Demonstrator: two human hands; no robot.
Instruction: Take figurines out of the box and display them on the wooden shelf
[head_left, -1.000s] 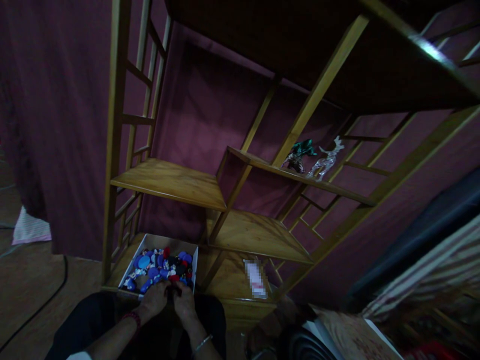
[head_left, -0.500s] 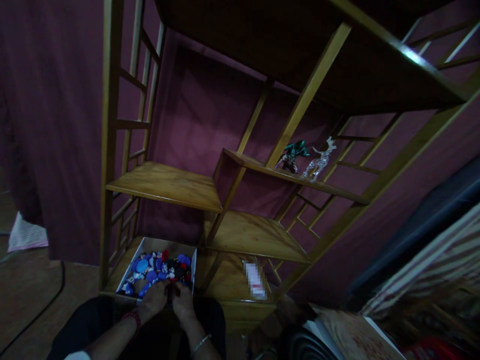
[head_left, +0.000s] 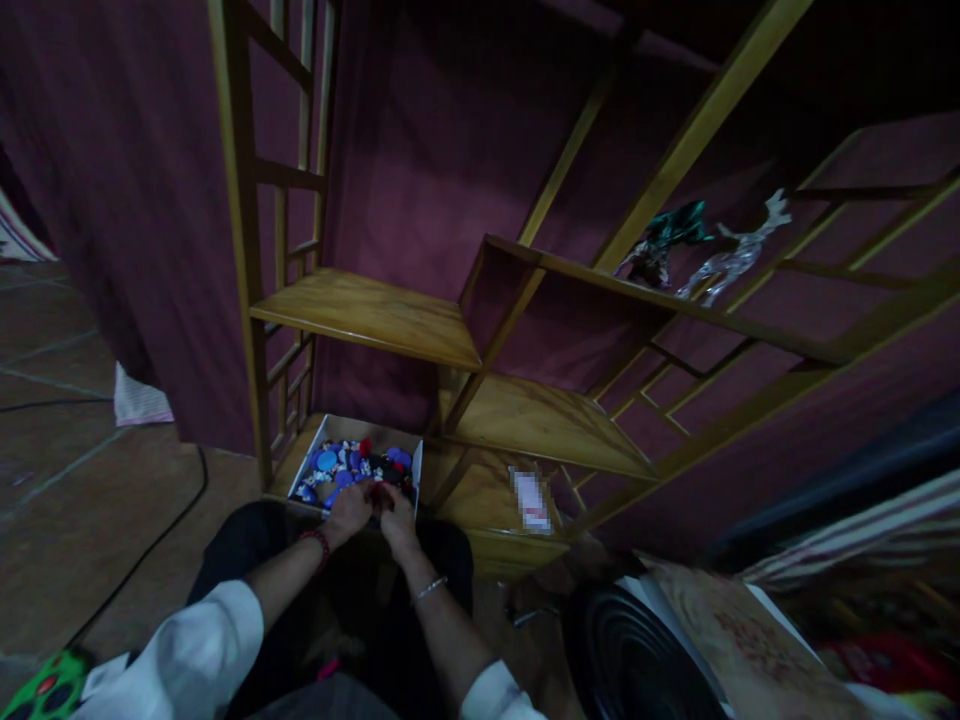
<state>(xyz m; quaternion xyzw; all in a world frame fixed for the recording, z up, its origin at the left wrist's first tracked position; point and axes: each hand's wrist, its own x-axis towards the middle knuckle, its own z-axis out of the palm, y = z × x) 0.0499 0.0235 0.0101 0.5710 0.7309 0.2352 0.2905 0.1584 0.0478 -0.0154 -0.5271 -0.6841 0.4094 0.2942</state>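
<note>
A shallow white box (head_left: 375,427) sits on the bottom shelf in front of my knees, with many small blue, purple, red, black and white pieces (head_left: 337,465) in it. Over its front edge my left hand (head_left: 351,512) and my right hand (head_left: 398,518) come close together, fingers curled in. A small dark red piece (head_left: 378,494) shows between the fingertips of both hands; its kind is too dim to make out. The wrists carry a red beaded bracelet (head_left: 321,545) on the left and a silver one (head_left: 430,588) on the right.
The wooden shelf unit (head_left: 367,315) rises close ahead, its uprights and boards around the box. A clear deer figurine (head_left: 731,262) stands on a shelf at right. A blurred-out pale item (head_left: 531,500) lies low. Beside me are a black round ridged object (head_left: 630,650) and a cardboard box (head_left: 739,630).
The camera view has tilted down and shifted left, so the shelf appears higher and more of my arms shows. Both hands stay together at the box's front edge with the dark red piece.
</note>
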